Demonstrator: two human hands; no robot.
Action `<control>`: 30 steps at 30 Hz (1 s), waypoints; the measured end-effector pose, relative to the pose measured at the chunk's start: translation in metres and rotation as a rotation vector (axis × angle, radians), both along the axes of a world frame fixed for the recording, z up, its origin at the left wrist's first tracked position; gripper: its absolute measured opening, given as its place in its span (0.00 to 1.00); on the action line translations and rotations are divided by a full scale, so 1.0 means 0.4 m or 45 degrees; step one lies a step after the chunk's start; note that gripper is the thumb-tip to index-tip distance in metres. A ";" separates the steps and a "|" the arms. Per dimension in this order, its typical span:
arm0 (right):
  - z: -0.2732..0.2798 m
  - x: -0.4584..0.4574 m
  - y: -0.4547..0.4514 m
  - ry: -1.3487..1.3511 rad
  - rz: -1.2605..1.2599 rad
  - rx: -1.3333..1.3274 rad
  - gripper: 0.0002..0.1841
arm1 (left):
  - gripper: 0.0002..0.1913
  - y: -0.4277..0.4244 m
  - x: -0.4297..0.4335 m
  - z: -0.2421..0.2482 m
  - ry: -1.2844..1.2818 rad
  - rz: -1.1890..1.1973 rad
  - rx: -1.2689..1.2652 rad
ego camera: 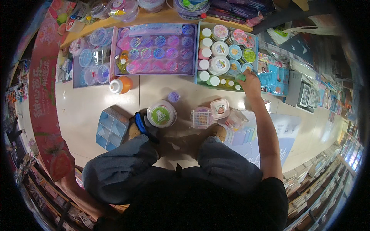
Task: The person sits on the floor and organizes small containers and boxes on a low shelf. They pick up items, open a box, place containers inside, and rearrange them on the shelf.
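Observation:
My right hand [250, 83] pinches a small green-capped bottle [240, 77] at the front right corner of a light-blue display box [219, 87]. White-lidded jars [219, 65], blue-lidded tins [235, 67] and small yellow bottles [229, 83] fill that box around my fingers. On the far left, my left hand [66, 157] grips the lower part of a long red printed cardboard strip [44, 83], which stretches up past the boxes. The strip hides part of this hand.
A purple box [156, 72] of small tubs and a box of clear tubs [92, 82] stand along a wooden shelf edge. On the floor are an orange bottle [125, 84], a green-labelled tub [161, 115], a blue compartment tray [111, 128], a square tub [219, 109] and a poster [277, 130].

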State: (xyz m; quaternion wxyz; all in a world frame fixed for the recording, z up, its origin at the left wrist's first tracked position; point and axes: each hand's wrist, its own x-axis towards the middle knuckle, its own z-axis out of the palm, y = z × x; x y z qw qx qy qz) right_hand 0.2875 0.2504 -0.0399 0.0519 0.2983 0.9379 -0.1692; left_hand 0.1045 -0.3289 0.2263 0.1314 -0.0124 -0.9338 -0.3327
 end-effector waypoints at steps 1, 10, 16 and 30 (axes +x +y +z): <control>-0.009 0.002 0.005 -0.008 -0.025 -0.031 0.21 | 0.29 0.015 0.012 -0.005 0.000 0.007 0.087; 0.128 -0.144 -0.080 -0.241 0.060 0.326 0.22 | 0.25 0.117 0.088 -0.022 0.062 0.125 0.622; 0.140 -0.521 -0.416 0.454 0.901 -0.427 0.18 | 0.23 0.023 0.004 0.075 -0.124 0.286 1.009; -0.125 -0.927 -0.651 0.565 0.735 -0.295 0.15 | 0.23 -0.032 0.000 0.060 0.094 0.591 1.097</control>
